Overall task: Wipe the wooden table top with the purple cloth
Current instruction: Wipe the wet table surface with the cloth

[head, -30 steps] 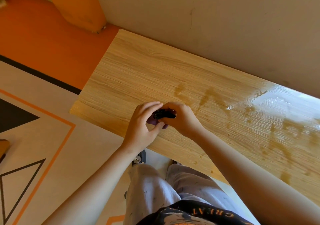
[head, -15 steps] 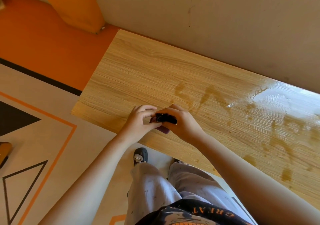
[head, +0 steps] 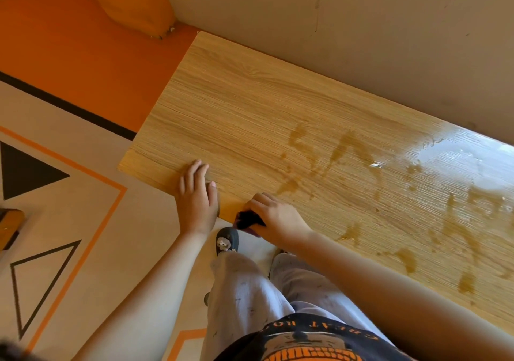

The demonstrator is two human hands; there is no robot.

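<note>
The wooden table top (head: 250,104) runs along the wall, with brown wet smears and a shiny wet patch on its right half. My right hand (head: 275,216) is at the near edge and grips a small bunched dark purple cloth (head: 247,220), most of it hidden under the fingers. My left hand (head: 196,196) lies flat on the near edge just left of it, fingers straight, holding nothing.
A beige wall (head: 361,41) borders the table's far side. Left of the table is an orange floor strip (head: 83,54) and a pale floor with black and orange triangles (head: 41,249). My legs and a dark slipper (head: 226,239) stand below the table edge.
My left hand let go of the cloth and moved left to lie flat on the table edge. My right hand drew the cloth back to the near edge.
</note>
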